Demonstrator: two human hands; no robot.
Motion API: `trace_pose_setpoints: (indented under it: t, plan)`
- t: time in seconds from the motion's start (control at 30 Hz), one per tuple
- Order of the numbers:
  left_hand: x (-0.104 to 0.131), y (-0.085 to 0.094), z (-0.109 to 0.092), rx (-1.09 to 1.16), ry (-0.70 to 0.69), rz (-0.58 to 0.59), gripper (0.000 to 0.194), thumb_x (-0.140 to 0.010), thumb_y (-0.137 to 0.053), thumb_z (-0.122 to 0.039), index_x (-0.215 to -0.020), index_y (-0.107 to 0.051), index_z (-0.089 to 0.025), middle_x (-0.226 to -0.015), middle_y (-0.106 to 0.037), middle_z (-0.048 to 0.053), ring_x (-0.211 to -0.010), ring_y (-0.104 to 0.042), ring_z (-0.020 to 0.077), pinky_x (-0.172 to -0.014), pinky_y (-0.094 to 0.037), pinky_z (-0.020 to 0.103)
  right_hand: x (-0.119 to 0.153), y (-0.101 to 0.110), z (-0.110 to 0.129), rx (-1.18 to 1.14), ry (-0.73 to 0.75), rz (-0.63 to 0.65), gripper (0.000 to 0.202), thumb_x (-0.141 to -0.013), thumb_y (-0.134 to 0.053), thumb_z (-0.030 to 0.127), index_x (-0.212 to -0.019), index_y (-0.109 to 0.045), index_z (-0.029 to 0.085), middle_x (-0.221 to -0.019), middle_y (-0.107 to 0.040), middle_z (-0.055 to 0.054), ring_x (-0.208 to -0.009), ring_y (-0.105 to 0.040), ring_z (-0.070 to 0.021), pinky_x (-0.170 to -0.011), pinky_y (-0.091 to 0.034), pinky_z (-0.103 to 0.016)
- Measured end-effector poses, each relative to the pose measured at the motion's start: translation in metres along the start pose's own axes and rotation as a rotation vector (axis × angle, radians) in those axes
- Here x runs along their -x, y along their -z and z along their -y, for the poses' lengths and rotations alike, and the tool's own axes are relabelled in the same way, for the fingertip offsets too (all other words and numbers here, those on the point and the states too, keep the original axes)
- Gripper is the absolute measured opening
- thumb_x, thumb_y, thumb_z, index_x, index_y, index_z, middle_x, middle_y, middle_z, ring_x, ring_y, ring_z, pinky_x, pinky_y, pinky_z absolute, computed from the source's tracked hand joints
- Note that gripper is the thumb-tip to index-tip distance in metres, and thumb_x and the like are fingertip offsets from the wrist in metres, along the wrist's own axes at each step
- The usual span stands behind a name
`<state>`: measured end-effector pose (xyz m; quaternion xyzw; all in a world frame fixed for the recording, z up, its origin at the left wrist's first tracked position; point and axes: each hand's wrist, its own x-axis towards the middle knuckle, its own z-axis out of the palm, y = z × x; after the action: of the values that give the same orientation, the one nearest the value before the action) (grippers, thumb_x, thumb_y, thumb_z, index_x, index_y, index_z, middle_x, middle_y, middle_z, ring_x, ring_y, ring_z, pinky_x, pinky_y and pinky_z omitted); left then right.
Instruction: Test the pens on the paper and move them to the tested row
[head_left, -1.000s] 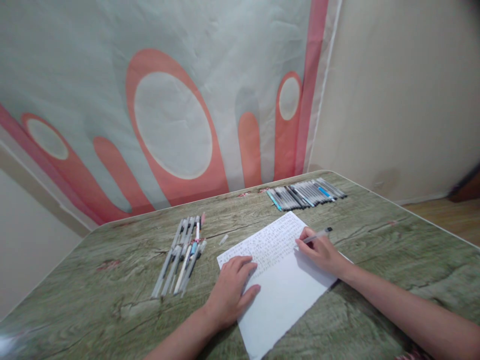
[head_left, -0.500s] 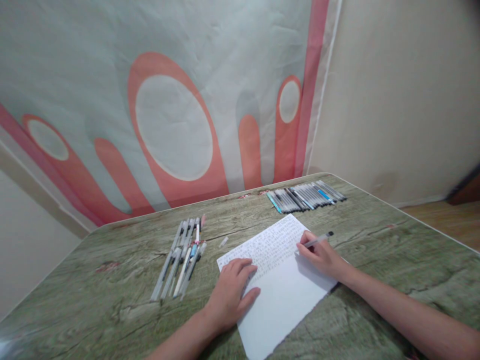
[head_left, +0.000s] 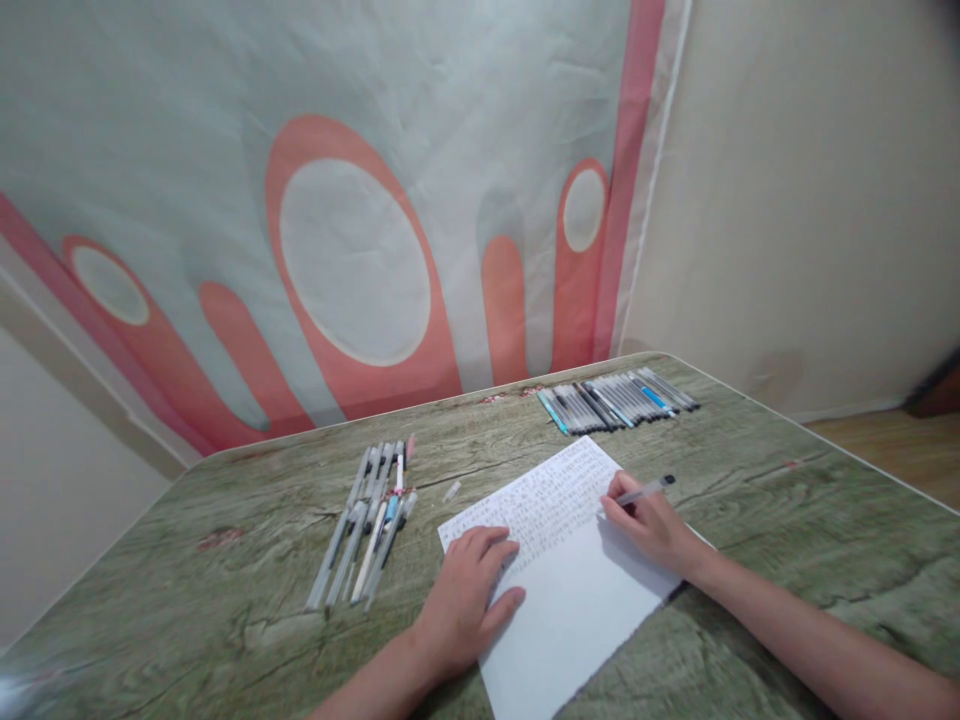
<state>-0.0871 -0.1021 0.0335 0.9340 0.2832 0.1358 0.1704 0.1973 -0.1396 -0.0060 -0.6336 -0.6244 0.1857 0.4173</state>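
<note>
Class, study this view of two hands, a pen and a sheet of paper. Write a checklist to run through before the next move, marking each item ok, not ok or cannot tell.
1. Pen gripped: ok, the right hand holds it.
2. Paper steadied: ok, the left hand rests on its left side.
3. Blank space left: ok, handwriting covers the upper part and the lower part is bare.
4. Pen tip on the paper: cannot tell, the tip is not clearly visible.
5. Paper edges neat: not ok, the lower right edge looks ragged.
6. Left group of pens off the paper: ok, it lies apart.
</note>
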Motion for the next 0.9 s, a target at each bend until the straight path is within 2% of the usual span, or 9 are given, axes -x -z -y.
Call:
trace_pose_setpoints:
  t: [0.13,0.27,0.63,0.8,0.9]
  plan:
    - [0.0,-0.001,0.001,-0.007,0.002,0.0,0.04,-0.078,-0.048,-0.033,-0.118,-0.045,-0.024,-0.121,-0.045,0.008,-0.113,-0.037,0.0225,-0.097,-0.03,0.042,0.0,0.0,0.002,-0.01,-0.009,0.02,0.02,-0.079,-0.042,0.031,-0.064,-0.043,0.019,-0.057,-0.045,0.002,-0.054,-0.042,-0.0118,-0.052,-0.033,-0.024]
    - [0.001,-0.001,0.001,0.001,-0.001,0.005,0.04,-0.079,-0.047,-0.033,-0.118,-0.045,-0.024,-0.121,-0.045,0.009,-0.113,-0.038,0.023,-0.096,-0.03,0.044,0.0,0.001,0.003,-0.014,-0.021,-0.011,0.019,-0.079,-0.044,0.032,-0.065,-0.045,0.019,-0.056,-0.046,0.002,-0.054,-0.042,-0.0117,-0.051,-0.032,-0.024]
    - [0.004,-0.002,0.0,0.0,-0.014,-0.015,0.039,-0.078,-0.049,-0.034,-0.115,-0.046,-0.023,-0.119,-0.046,0.009,-0.111,-0.039,0.0223,-0.095,-0.03,0.041,-0.004,0.002,-0.005,-0.095,-0.128,-0.021,0.023,-0.077,-0.045,0.041,-0.072,-0.049,0.019,-0.061,-0.051,0.002,-0.054,-0.047,-0.0118,-0.052,-0.036,-0.023]
    - [0.005,-0.003,0.001,-0.023,-0.014,-0.019,0.041,-0.075,-0.052,-0.038,-0.113,-0.048,-0.022,-0.117,-0.047,0.009,-0.109,-0.04,0.0225,-0.093,-0.031,0.041,-0.011,0.001,0.009,-0.074,-0.13,0.036,0.024,-0.075,-0.048,0.043,-0.073,-0.053,0.019,-0.059,-0.052,0.003,-0.054,-0.046,-0.0119,-0.052,-0.036,-0.023]
    - [0.006,-0.004,0.003,-0.042,-0.021,-0.016,0.043,-0.074,-0.052,-0.041,-0.112,-0.048,-0.021,-0.116,-0.048,0.009,-0.108,-0.041,0.0232,-0.091,-0.033,0.041,-0.021,-0.016,0.027,-0.141,-0.137,0.11,0.028,-0.075,-0.048,0.046,-0.074,-0.056,0.019,-0.06,-0.055,0.002,-0.054,-0.048,-0.0119,-0.05,-0.035,-0.023]
